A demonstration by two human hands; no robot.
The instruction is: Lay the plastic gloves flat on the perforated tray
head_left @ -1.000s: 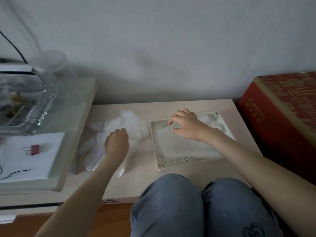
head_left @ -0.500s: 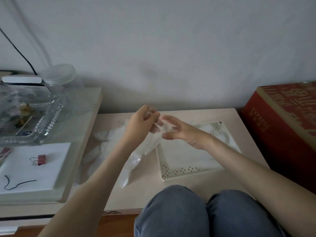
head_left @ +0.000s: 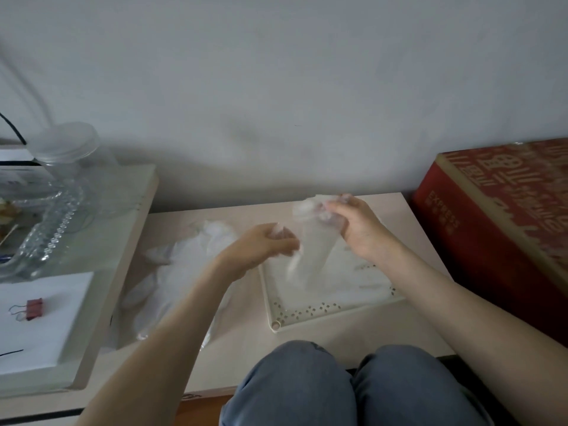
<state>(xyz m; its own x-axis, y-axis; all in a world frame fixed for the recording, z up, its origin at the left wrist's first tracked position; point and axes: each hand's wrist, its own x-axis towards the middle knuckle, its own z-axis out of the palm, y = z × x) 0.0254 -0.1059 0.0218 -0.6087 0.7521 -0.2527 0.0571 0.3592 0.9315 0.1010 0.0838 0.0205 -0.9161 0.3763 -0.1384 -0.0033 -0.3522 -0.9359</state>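
Observation:
A clear plastic glove (head_left: 313,244) hangs in the air over the cream perforated tray (head_left: 310,312). My right hand (head_left: 353,226) pinches its upper end above the tray's far side. My left hand (head_left: 261,244) pinches the glove's left edge, just past the tray's left rim. The glove is blurred and its lower tips dangle above the tray floor. A thin layer of clear plastic seems to lie on the tray floor. A heap of more plastic gloves (head_left: 172,272) lies on the low table left of the tray.
A red cardboard box (head_left: 498,222) stands right of the table. At left a raised shelf holds a glass dish (head_left: 46,229), a lidded jar (head_left: 70,152), a white pad and a red binder clip (head_left: 32,309). My knees (head_left: 353,385) sit at the table's front edge.
My left hand lifted one glove from the heap and brought it right. My right hand left the tray floor, took the glove's top and raised it over the tray.

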